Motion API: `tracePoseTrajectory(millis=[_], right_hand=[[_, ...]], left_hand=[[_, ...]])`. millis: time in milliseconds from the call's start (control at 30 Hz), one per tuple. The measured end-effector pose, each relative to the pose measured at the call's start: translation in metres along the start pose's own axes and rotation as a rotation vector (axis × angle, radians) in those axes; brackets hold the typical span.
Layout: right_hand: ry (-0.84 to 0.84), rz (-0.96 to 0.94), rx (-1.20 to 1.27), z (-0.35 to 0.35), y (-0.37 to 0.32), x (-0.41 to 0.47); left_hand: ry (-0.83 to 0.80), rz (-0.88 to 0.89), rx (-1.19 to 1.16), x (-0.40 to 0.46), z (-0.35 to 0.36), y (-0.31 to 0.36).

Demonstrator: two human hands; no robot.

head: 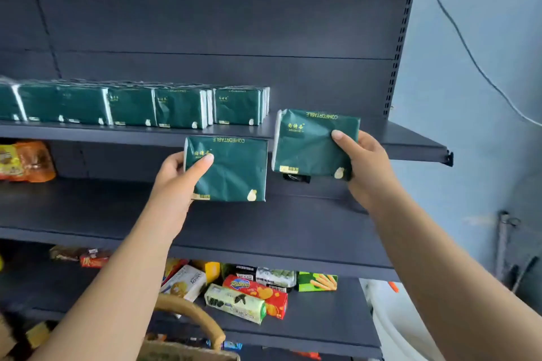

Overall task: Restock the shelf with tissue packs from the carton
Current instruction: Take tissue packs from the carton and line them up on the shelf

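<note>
Bare stretch of top shelf (410, 138) right of the row of packs (132, 105), running out to the shelf's end bracket (448, 157). Right hand (366, 161) gripping a green tissue pack (311, 141), thumb on its front face, held before that gap, just right of the row. Left hand (179, 176) gripping a second pack (231, 170) by its left edge, lower, below the shelf lip. Both packs upright, broad face toward the camera, print upside down, long axis level along the shelf. Snack boxes (252, 293) on the bottom shelf.
</note>
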State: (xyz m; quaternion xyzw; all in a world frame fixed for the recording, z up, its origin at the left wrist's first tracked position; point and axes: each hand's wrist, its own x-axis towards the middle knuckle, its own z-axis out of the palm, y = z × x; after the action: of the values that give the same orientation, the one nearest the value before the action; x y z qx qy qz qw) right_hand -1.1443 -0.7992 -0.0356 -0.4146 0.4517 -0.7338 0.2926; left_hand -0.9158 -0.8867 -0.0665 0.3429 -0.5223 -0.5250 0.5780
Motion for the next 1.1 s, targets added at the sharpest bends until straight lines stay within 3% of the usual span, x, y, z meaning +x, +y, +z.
tracePoseTrajectory(millis=[167,400,800,1100], right_hand=[[-0.057,-0.027,-0.12,0.04,0.003,0.105],[-0.05,0.082,-0.309,0.08,0.055,0.196],[-0.034,0.114,-0.503,0.118,0.074,0.223],[-0.074,0.148,-0.466,0.145,0.079,0.226]], left_hand=[[0.094,0.054,-0.04,0.06,0.002,0.007],[0.138,0.057,-0.031,0.114,-0.01,-0.001],[0.29,0.05,0.001,0.128,-0.036,-0.002],[0.315,0.064,0.001,0.133,-0.038,-0.004]])
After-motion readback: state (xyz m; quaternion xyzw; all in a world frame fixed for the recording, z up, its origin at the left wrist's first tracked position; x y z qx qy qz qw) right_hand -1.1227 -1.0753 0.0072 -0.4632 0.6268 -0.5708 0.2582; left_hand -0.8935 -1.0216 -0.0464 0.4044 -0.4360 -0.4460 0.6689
